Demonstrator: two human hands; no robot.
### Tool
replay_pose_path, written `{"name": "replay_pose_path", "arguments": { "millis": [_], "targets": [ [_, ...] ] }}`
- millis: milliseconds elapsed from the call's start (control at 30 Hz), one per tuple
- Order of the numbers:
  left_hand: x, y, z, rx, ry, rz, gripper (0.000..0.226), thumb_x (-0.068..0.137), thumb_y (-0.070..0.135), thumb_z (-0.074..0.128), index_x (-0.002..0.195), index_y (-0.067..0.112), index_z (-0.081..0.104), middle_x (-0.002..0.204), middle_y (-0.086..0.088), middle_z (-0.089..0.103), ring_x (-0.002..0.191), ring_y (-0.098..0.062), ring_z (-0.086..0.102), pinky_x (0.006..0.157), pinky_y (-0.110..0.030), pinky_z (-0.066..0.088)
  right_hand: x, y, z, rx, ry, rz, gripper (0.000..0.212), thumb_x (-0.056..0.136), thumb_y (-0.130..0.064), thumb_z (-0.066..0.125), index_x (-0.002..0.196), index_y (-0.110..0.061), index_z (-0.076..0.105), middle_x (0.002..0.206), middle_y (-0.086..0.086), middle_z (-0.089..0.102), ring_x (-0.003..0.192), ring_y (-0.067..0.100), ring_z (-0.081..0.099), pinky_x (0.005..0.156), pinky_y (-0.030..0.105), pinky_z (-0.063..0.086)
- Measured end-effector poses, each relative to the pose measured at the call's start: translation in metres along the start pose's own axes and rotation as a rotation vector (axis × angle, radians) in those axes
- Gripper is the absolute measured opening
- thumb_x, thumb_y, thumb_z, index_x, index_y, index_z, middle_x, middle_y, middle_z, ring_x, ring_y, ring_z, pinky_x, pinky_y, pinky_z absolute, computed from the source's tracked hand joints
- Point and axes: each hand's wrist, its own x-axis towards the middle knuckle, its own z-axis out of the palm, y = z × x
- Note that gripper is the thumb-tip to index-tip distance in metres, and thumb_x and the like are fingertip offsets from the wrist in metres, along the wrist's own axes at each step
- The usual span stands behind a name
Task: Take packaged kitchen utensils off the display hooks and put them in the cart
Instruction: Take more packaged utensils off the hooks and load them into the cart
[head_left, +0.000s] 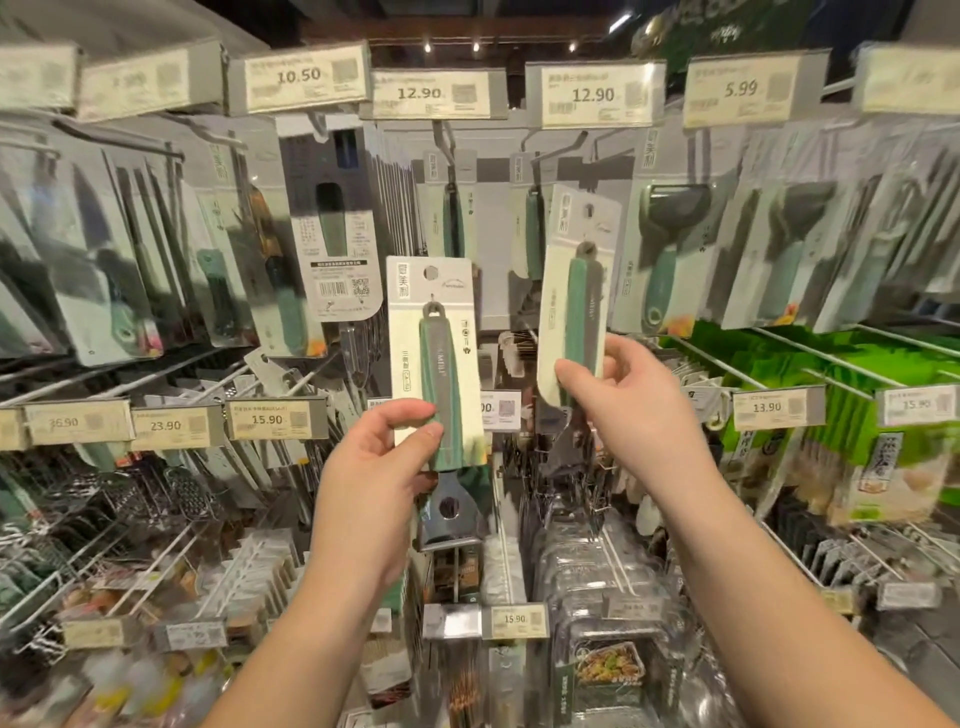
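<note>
My left hand (382, 457) pinches the lower part of a packaged utensil (434, 338), a white card with a green and grey handle, held upright in front of the shelves. My right hand (618, 395) grips the bottom of a second, similar packaged utensil (574, 291), tilted slightly and off its hook. Behind them more of the same packs (452, 208) hang on display hooks under the 12.90 price tags (434, 93). No cart is in view.
Rows of hooks hold packaged knives (93, 249), peelers (667, 244) and other tools left and right. Lower pegs carry graters (182, 493), clear boxed goods (597, 571) and green packs (857, 395). Price tag rails jut out at several heights.
</note>
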Motion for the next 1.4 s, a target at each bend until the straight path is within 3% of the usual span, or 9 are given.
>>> {"name": "replay_pose_path", "arguments": {
  "millis": [167,333,633,867,1000,1067,1200,1300,1400],
  "targets": [
    [-0.002,0.005,0.001,-0.029,-0.018,-0.005,0.024,0.091,0.012,0.068,0.079,0.033,0.072,0.08,0.017,0.068,0.087,-0.012,0.063,0.074,-0.03,0.046,0.029,-0.004,-0.004,-0.132,0.086,-0.077,0.044,0.089,-0.046,0.064,0.126,-0.022,0.06,0.099,-0.013,0.072,0.078,0.003,0.067,0.067,0.03,0.058],
    [-0.002,0.009,0.002,-0.051,-0.031,-0.002,0.02,0.091,0.009,0.067,0.084,0.027,0.071,0.085,0.009,0.067,0.085,-0.014,0.062,0.073,-0.031,0.048,0.051,-0.013,-0.004,-0.222,0.164,-0.131,0.068,0.087,-0.052,0.059,0.143,-0.015,0.05,0.117,-0.002,0.07,0.088,0.013,0.067,0.075,0.034,0.058],
    [0.001,0.013,0.0,-0.026,-0.057,-0.005,0.021,0.091,0.011,0.068,0.082,0.03,0.071,0.094,0.0,0.071,0.087,-0.018,0.065,0.074,-0.031,0.049,0.086,-0.018,0.002,-0.327,0.156,-0.147,0.034,0.088,-0.044,0.06,0.108,-0.015,0.057,0.088,-0.004,0.064,0.077,0.017,0.062,0.063,0.036,0.055],
    [0.004,0.015,-0.007,-0.022,-0.029,0.0,0.031,0.091,0.011,0.068,0.074,0.036,0.072,0.089,0.001,0.069,0.083,-0.017,0.063,0.069,-0.029,0.049,0.123,-0.008,0.021,-0.412,0.14,-0.082,0.039,0.091,-0.039,0.058,0.112,-0.006,0.053,0.087,0.002,0.055,0.08,0.022,0.054,0.055,0.031,0.041],
    [0.003,0.019,-0.012,-0.028,-0.019,0.0,0.031,0.09,0.01,0.068,0.073,0.035,0.072,0.09,0.0,0.069,0.082,-0.015,0.062,0.068,-0.029,0.048,0.157,-0.004,0.034,-0.385,0.124,-0.02,0.032,0.089,-0.035,0.061,0.095,-0.004,0.056,0.075,0.002,0.057,0.067,0.021,0.057,0.049,0.028,0.042],
    [0.003,0.021,-0.015,-0.014,-0.015,0.009,0.029,0.09,0.012,0.069,0.074,0.036,0.071,0.092,0.0,0.07,0.085,-0.016,0.063,0.071,-0.03,0.048,0.176,-0.004,0.041,-0.407,0.096,0.021,0.039,0.089,-0.037,0.063,0.108,-0.003,0.059,0.089,0.007,0.065,0.075,0.023,0.065,0.055,0.033,0.054],
    [0.002,0.025,-0.019,0.007,-0.009,0.033,0.028,0.091,0.014,0.069,0.075,0.037,0.071,0.093,0.001,0.071,0.087,-0.016,0.063,0.074,-0.032,0.047,0.208,-0.006,0.053,-0.408,0.055,0.14,0.074,0.092,-0.036,0.064,0.147,-0.003,0.027,0.119,0.015,0.059,0.095,0.03,0.067,0.072,0.039,0.056],
    [0.0,0.028,-0.02,0.021,-0.01,0.052,0.026,0.09,0.016,0.069,0.077,0.038,0.071,0.093,0.003,0.072,0.085,-0.014,0.063,0.074,-0.032,0.045,0.227,-0.004,0.063,-0.402,0.037,0.164,0.07,0.094,-0.033,0.062,0.149,-0.007,0.027,0.14,0.015,0.05,0.113,0.031,0.06,0.083,0.037,0.052],
    [-0.001,0.03,-0.021,0.026,-0.006,0.061,0.028,0.09,0.015,0.069,0.075,0.039,0.071,0.078,0.01,0.067,0.074,-0.008,0.06,0.071,-0.029,0.045,0.248,0.003,0.075,-0.357,0.092,0.166,0.056,0.088,-0.034,0.065,0.133,-0.006,0.045,0.122,0.009,0.051,0.1,0.026,0.055,0.071,0.032,0.048]
  ]
}}
